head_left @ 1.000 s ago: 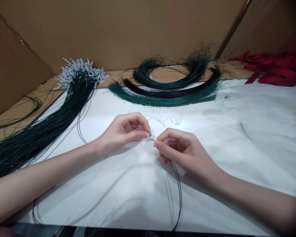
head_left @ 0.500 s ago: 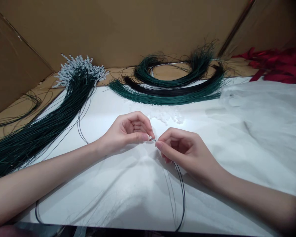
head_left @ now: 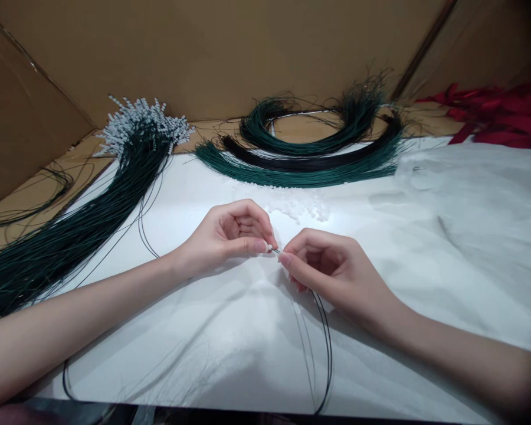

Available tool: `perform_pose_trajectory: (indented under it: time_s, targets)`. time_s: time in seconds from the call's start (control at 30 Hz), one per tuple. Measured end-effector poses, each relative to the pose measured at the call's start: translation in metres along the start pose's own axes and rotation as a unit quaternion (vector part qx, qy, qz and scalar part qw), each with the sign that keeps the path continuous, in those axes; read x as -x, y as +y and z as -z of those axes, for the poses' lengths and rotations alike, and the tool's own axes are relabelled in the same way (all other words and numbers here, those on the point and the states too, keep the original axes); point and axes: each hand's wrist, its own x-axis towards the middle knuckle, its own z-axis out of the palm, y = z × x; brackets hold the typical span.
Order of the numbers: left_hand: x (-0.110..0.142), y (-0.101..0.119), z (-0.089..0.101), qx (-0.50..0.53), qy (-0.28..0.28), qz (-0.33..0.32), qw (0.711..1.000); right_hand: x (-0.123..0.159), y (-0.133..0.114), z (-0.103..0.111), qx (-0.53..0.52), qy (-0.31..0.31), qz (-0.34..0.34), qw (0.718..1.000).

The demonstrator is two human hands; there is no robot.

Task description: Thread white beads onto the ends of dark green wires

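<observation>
My left hand point(head_left: 241, 233) pinches a small white bead point(head_left: 269, 248) between thumb and forefinger. Thin dark wires point(head_left: 328, 336) run from the bead into my right hand point(head_left: 321, 260), whose thumb and forefinger are closed on them. The fingertips of both hands are close together, a short gap apart. Below my right hand the wires hang in a curve toward the table's front edge. Behind the hands lies a scatter of loose white beads point(head_left: 303, 206) on the white table surface point(head_left: 212, 348).
At left lies a thick bundle of dark green wires point(head_left: 84, 230) tipped with strung white beads point(head_left: 144, 127). Curved green and black wire bundles point(head_left: 310, 162) lie at the back, before a cardboard wall point(head_left: 230, 53). Red ribbons point(head_left: 500, 118) and translucent plastic sheeting point(head_left: 478, 224) are at right.
</observation>
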Motion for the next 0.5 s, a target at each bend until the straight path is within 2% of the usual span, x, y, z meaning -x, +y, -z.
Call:
perform_pose_trajectory:
  time_s: [0.5]
  targets:
    - [-0.0005, 0.0012, -0.0013, -0.014, 0.014, 0.001, 1.0, 0.0, 0.001, 0.0003, 0.008, -0.001, 0.006, 1.0]
